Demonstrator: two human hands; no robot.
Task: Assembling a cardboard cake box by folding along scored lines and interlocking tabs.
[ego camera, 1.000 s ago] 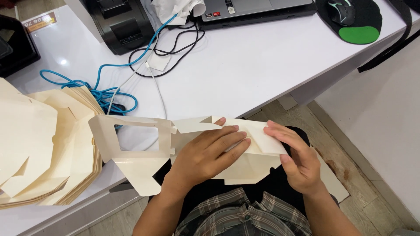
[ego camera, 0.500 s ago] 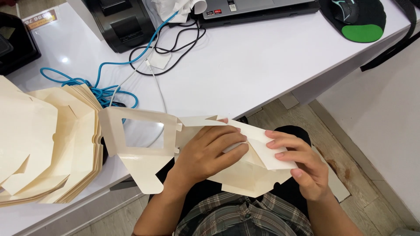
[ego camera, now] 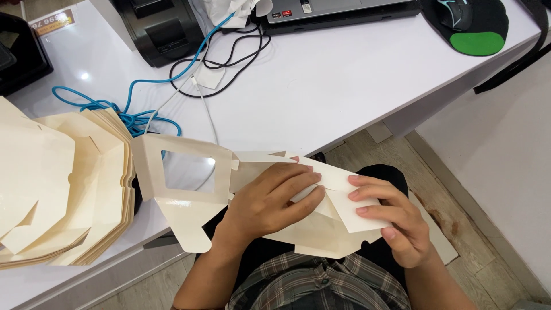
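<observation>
A flat cream cardboard box blank (ego camera: 189,201) with a clear window panel lies across my lap and the white desk's front edge. My left hand (ego camera: 270,201) presses down on its middle, fingers curled over a fold. My right hand (ego camera: 390,221) pinches a white end flap (ego camera: 356,215) of the same blank, thumb underneath and fingers on top. The two hands almost touch at the fold.
A stack of unfolded cream box blanks (ego camera: 57,189) sits on the white desk (ego camera: 321,97) at the left. Blue cable (ego camera: 123,115), black and white cables, a black printer (ego camera: 158,28), a laptop (ego camera: 338,11) and a mouse on a black-green pad (ego camera: 473,26) lie further back.
The box blank has shifted rightward and lifted slightly. My right hand has folded the end flap further over, and my left hand has slid along the fold toward it.
</observation>
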